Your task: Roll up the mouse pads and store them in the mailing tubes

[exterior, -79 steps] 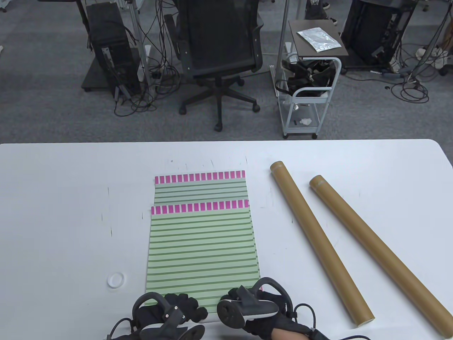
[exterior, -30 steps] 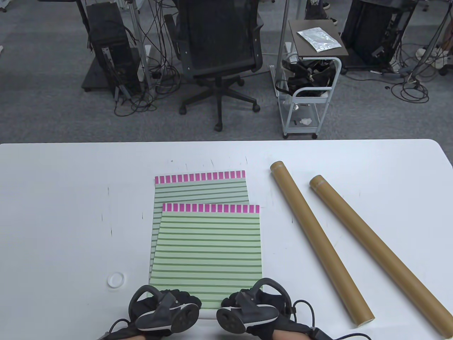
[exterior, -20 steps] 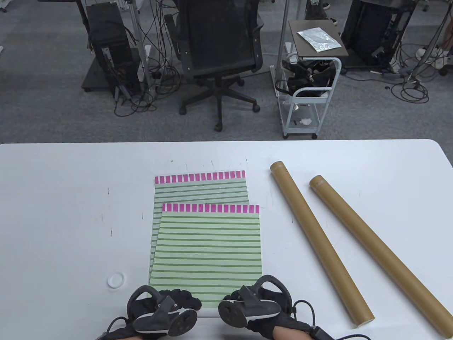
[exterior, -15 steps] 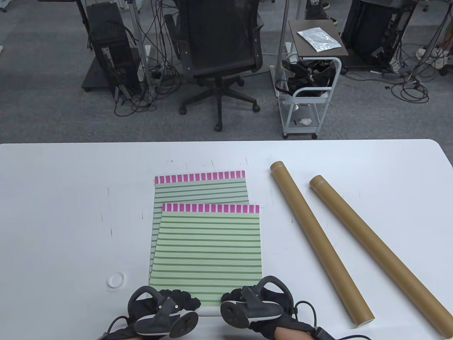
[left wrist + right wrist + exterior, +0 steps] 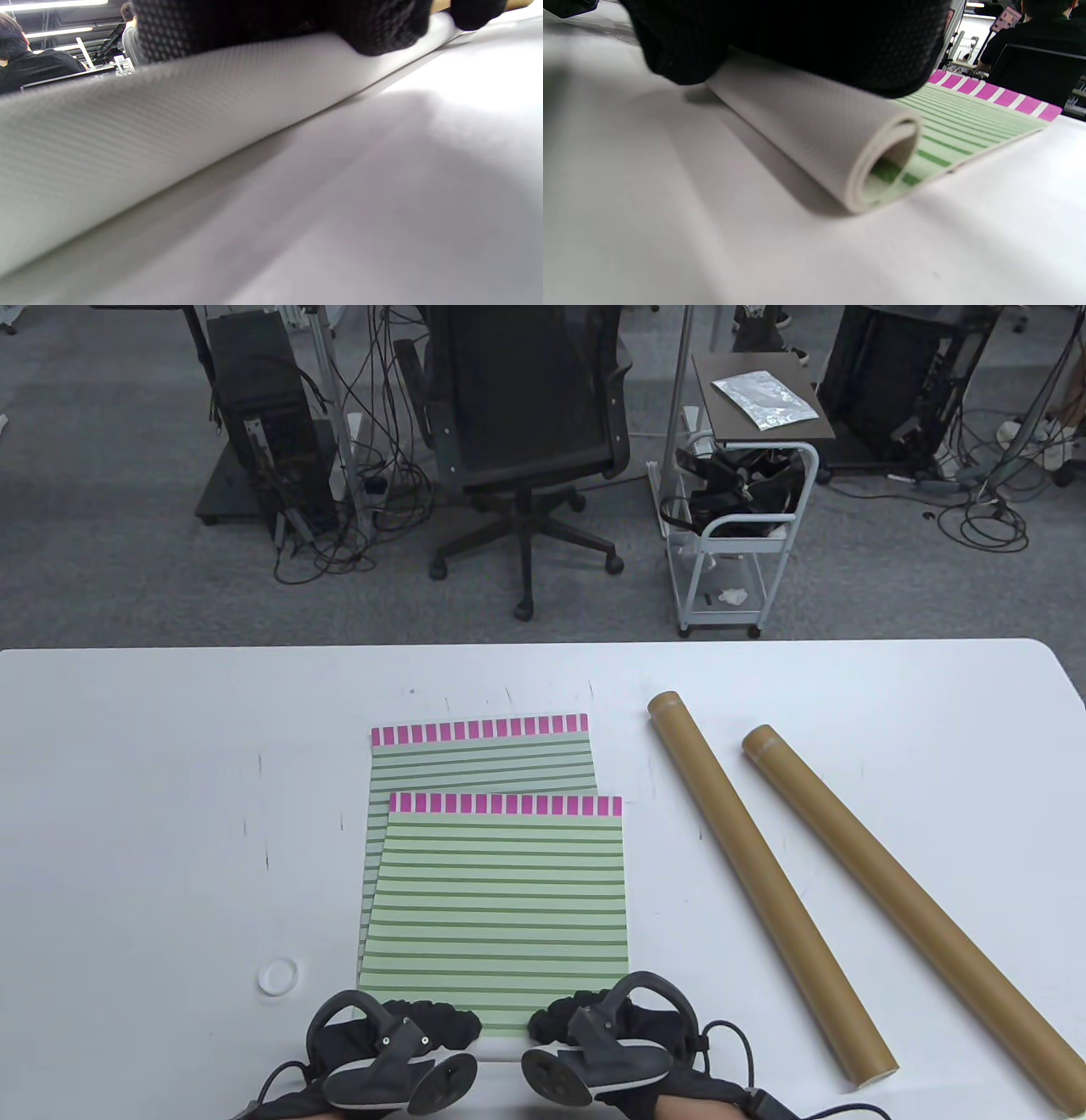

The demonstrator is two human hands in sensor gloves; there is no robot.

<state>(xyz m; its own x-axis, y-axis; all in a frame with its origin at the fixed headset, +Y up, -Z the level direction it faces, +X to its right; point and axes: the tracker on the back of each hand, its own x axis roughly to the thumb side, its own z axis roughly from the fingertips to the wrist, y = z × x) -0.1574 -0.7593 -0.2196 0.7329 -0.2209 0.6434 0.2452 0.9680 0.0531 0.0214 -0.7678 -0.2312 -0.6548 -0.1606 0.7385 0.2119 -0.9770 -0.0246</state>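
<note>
On the white surface (image 5: 153, 814) two green-striped mouse pads lie stacked and offset, each with its pink-checked band at the 12 o'clock edge. The upper mouse pad (image 5: 501, 908) has its 6 o'clock edge curled over into a short roll (image 5: 814, 140) whose long axis runs from 9 to 3 o'clock; the right wrist view shows the roll's open end, white textured backing outside and green stripes inside. The left hand (image 5: 399, 1044) and the right hand (image 5: 607, 1035) sit side by side on that roll, fingers curled over it and pressing it to the surface, though the trackers cover most of each grip from above and the wrist views show only dark glove fabric, so the thumbs cannot be made out. The lower mouse pad (image 5: 479, 755) shows only its 12 o'clock strip and a sliver along the 9 o'clock side. At 3 o'clock from the pads, two brown mailing tubes lie apart, both with long axes running from about 11 to 5 o'clock: the nearer tube (image 5: 768, 886) shows an open end toward 5 o'clock, while the farther tube (image 5: 904, 912) is cut off at the frame corner. A small white cap (image 5: 278, 976) lies at 9 o'clock from the hands.
</note>
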